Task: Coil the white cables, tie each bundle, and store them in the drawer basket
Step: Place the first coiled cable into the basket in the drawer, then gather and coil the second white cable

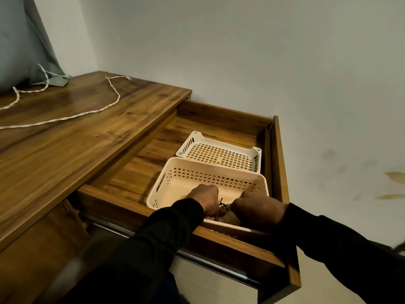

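Both hands [207, 199] [258, 208] grip a tied bundle [223, 207] inside the cream basket [173, 172].

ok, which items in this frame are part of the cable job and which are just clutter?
Part of the job:
- loose white cable on the desk top
- beige basket in the open drawer
- small bundle between left hand and right hand; mostly hidden

Just lying about:
- white basket behind the beige one
- grey fabric at the desk's far corner

Long black sleeves [341, 240] cover both arms to the wrists.
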